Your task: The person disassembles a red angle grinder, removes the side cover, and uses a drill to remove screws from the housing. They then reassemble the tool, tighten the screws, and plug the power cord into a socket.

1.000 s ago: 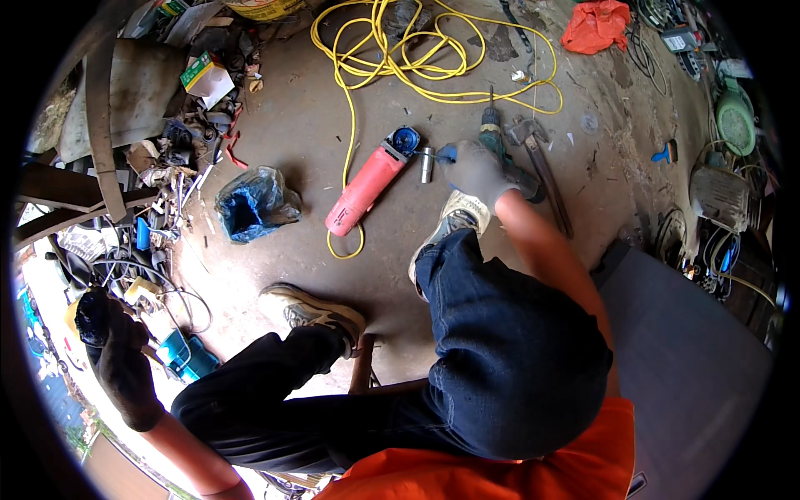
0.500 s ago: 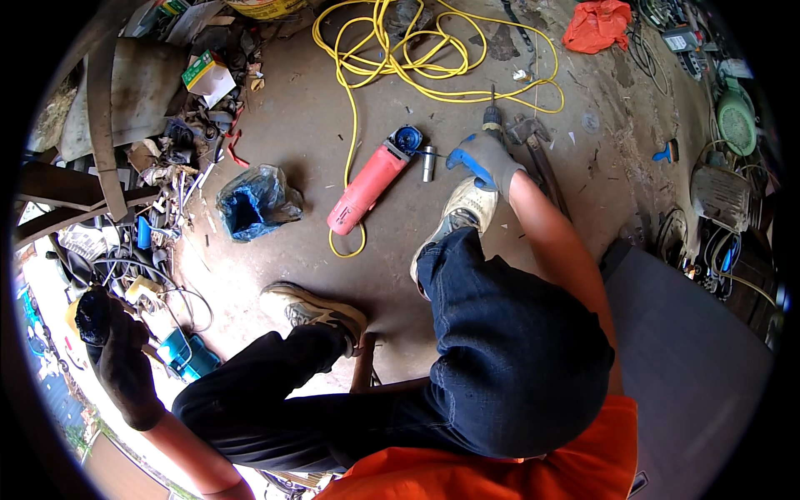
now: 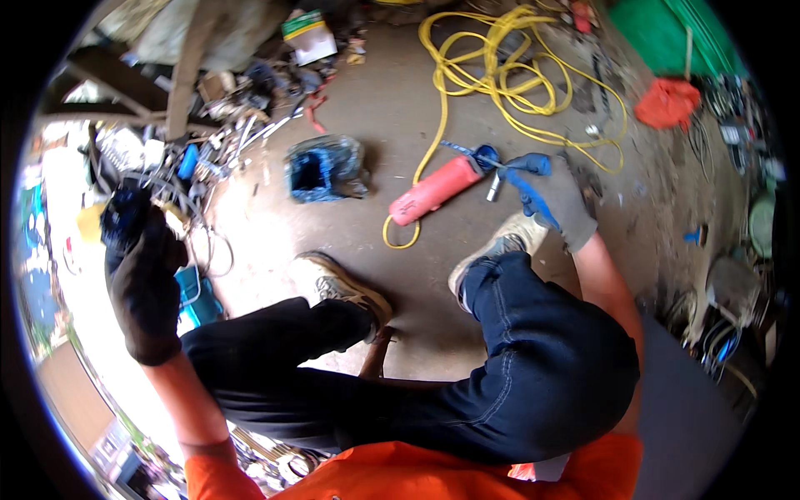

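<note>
My left hand (image 3: 143, 287), in a dark, soiled glove, is raised at the left and closed around a dark, shiny round part (image 3: 125, 218). My right hand (image 3: 562, 200), in a grey glove with blue fingers, hovers above the floor past my right shoe. Its fingers are closed on a slim rod-like tool (image 3: 471, 153), which points left across the open end of a red power tool body (image 3: 433, 192). Beside that end is a small silver metal cylinder (image 3: 493, 185). A blue plastic bag (image 3: 329, 171) stands open to the left of the red body.
A yellow cable (image 3: 500, 79) lies in loose coils beyond the red body. Scrap and metal pieces (image 3: 242, 125) pile up at the left. An orange-red cloth or bag (image 3: 667, 104) lies at the far right. My shoes (image 3: 342, 292) rest on the concrete floor (image 3: 383, 100).
The head view has shifted, so floor things appear farther right. My right hand now has the slim tool at the red body's open end. My left hand has risen with the dark part.
</note>
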{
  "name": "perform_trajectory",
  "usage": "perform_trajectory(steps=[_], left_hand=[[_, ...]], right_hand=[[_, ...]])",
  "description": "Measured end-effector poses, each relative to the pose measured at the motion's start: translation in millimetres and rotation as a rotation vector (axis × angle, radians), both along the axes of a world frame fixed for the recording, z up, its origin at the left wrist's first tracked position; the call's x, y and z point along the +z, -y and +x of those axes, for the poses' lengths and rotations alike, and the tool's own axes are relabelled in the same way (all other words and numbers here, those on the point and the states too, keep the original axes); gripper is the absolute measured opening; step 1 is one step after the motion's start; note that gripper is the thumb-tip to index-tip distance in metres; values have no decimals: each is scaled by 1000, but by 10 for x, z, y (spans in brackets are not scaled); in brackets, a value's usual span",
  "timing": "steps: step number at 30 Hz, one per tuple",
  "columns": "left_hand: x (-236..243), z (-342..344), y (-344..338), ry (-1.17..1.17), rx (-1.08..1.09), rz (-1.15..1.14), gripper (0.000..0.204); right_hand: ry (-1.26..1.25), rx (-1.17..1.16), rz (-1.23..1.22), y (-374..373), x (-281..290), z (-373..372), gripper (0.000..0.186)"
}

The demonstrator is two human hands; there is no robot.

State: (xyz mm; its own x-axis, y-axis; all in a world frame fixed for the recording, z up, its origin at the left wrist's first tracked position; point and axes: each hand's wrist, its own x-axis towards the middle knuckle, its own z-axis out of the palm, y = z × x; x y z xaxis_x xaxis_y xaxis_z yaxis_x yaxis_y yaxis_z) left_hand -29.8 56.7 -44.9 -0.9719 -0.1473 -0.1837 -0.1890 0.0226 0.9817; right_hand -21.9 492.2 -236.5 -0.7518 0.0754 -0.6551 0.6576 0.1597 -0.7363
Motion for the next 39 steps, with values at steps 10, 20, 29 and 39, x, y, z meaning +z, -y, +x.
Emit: perform_trajectory(steps=[10,20,29,39], left_hand=[[204,141,43,-9,74,45,40],[127,200,671,192,51,292,49],[-1760,35,1290,501,82,504,29],[-3553,100,923,512,187,1063,14]], right_hand=[[-706,1075,676,2317,-232,-755,20],[-662,1045,611,2568,-547,-834,32],[-95,842,320,2401,-714,-1014,32],[-16,629,330,2313,-834,-1035,48]])
